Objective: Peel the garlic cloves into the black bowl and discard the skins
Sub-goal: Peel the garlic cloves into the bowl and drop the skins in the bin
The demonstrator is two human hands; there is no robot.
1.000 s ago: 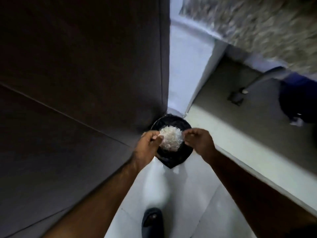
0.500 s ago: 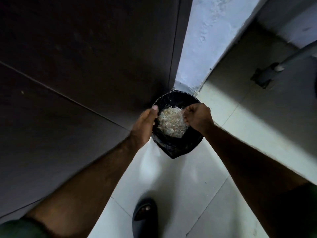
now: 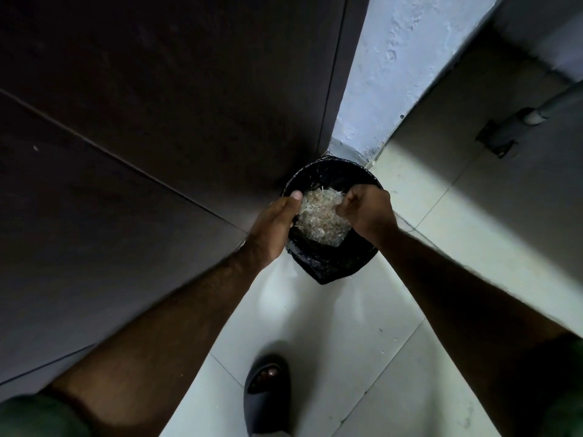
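garlic skins (image 3: 320, 216) held w/ both hands over lined bin (image 3: 334, 263), tiled floor (image 3: 315, 326).

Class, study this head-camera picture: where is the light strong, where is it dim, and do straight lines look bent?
Head view: brightest on the floor tiles right of the bin, so the pale garlic skins stand out between the left hand and right hand; the dark door loses detail in dimness; wide-angle distortion splays door and wall edges outward; the frame's corners darken.

Pale beige skins (image 3: 318, 216), black bin liner (image 3: 328, 266), dark sandal (image 3: 266, 392)
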